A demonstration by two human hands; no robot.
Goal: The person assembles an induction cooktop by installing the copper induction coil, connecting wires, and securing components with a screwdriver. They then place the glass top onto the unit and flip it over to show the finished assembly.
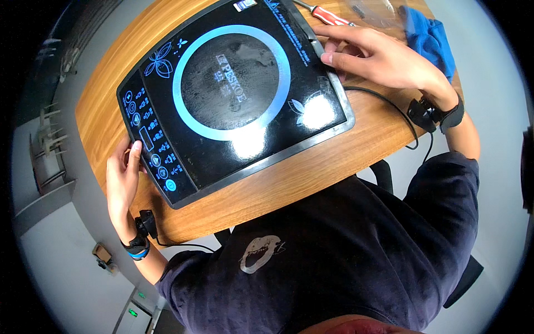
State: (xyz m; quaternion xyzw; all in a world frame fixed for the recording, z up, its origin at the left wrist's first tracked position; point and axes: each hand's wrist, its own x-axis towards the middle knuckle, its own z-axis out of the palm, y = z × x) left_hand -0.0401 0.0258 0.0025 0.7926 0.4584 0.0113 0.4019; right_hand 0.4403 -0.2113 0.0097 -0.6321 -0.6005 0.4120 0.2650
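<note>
A black induction cooktop with a blue ring and a strip of touch buttons on its left side lies face up, turned at an angle, over the wooden table. My left hand grips its left edge, the thumb on the rim by the buttons and the fingers partly hidden beneath. At the opposite edge my right hand holds the upper right rim, thumb and forefinger on the border, other fingers curled below it. Light glares off the glass near the lower right corner.
Beyond the right edge lie a red-and-white-handled screwdriver, a clear plastic bag and a blue cloth. A black cable runs from the cooktop's right side. The wooden table has its near edge at my body.
</note>
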